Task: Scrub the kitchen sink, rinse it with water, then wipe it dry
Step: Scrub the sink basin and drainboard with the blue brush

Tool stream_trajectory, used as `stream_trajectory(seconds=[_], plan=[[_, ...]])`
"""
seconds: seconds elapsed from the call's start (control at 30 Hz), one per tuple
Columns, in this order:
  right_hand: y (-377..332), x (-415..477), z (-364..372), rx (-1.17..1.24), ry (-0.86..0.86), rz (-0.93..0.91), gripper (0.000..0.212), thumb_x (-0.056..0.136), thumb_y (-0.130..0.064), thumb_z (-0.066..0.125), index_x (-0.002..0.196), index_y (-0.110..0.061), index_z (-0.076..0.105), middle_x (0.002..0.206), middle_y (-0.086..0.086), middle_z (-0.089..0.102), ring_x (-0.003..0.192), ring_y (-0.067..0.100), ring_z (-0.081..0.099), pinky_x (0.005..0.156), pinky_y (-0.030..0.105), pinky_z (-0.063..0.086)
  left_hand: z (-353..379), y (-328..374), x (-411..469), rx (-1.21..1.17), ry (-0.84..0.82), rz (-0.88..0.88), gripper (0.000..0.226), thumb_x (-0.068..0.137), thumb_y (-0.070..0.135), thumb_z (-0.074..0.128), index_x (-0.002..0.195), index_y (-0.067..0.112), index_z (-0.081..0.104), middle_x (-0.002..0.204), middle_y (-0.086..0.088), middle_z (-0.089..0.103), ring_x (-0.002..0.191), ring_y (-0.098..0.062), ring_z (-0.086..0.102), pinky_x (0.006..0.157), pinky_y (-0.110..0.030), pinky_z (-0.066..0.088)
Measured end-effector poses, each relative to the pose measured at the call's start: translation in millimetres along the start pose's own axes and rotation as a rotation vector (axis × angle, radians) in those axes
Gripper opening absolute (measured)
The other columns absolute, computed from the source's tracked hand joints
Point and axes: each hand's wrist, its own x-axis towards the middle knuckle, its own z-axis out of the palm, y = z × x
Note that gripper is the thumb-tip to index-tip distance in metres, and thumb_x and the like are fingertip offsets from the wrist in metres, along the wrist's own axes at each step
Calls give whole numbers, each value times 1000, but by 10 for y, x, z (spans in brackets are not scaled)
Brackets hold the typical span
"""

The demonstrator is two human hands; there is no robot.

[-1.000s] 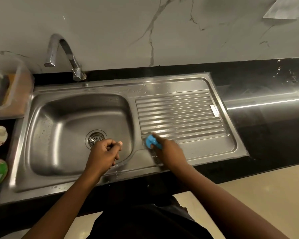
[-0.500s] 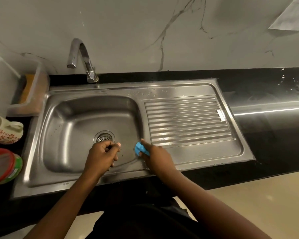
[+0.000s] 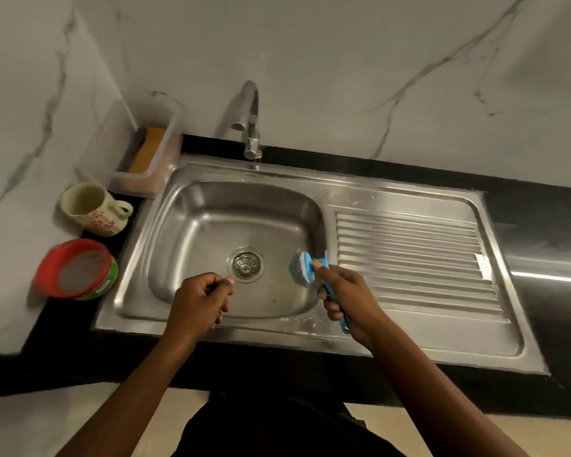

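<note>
The stainless-steel kitchen sink (image 3: pixel 211 225), one rectangular basin with a round strainer drain (image 3: pixel 247 266) at its floor and a ribbed draining board (image 3: pixel 409 258) to its right, is set into a black stone countertop (image 3: pixel 541 225) directly in front of us, below a chrome gooseneck tap (image 3: pixel 251 120) from which no water runs. We judge it rigid and fixed, so nothing about it needs lifting; the steel looks smooth and faintly wet, with pale flecks along the near rim, so we expect it to be slick under a tool and to need firm pressure rather than care. What we take hold of is the blue plastic-handled scrubber with a grey steel-wool head (image 3: pixel 302 268).

Our right hand (image 3: pixel 350 298) is wrapped around that handle, fingers curled tight on it and the thumb laid along its top near the head, which sits against the basin's right wall. Our left hand (image 3: pixel 198 301) hangs over the basin's near edge, fingers drawn together in a loose fist with thumb against forefinger; whether anything is pinched there we cannot tell.

We judge the scrubbing to be under way, with rinsing and drying not yet begun.

To the left stand a floral ceramic mug (image 3: pixel 89 209), a red-rimmed round tub (image 3: pixel 76 268), and a clear plastic tray holding an orange sponge (image 3: pixel 147 150).
</note>
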Motion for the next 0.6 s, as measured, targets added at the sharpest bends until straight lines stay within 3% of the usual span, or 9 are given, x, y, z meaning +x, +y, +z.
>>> stream_trajectory(seconds=[0.17, 0.37, 0.5, 0.6], plan=[[-352, 113, 708, -110, -132, -100, 29, 94, -41, 75, 96, -12, 80, 77, 5, 65, 53, 15, 51, 44, 24, 36, -400, -169, -74, -48, 116, -45, 32, 99, 27, 69, 73, 9, 69, 57, -9, 65, 45, -23, 54, 43, -27, 42], [-579, 258, 1794, -369, -339, -285, 21, 98, -35, 73, 102, -16, 80, 73, 7, 65, 50, 14, 50, 44, 25, 37, -916, -475, -158, -148, 291, -141, 36, 104, 27, 62, 77, 5, 69, 54, -8, 62, 41, -21, 52, 40, -25, 38], [-631, 351, 2547, -674, -421, -568, 22, 98, -38, 70, 108, -21, 81, 74, -5, 71, 56, 4, 60, 55, 22, 47, -1231, -637, -210, -271, 377, -227, 38, 107, 33, 55, 88, 3, 68, 61, -10, 63, 47, -20, 51, 42, -24, 38], [-567, 463, 3096, -861, -483, -705, 26, 98, -36, 66, 113, -18, 80, 77, -10, 69, 67, 6, 62, 63, 19, 44, -1441, -717, -211, -310, 435, -263, 37, 108, 31, 50, 93, 2, 68, 62, -9, 64, 48, -18, 51, 45, -26, 39]])
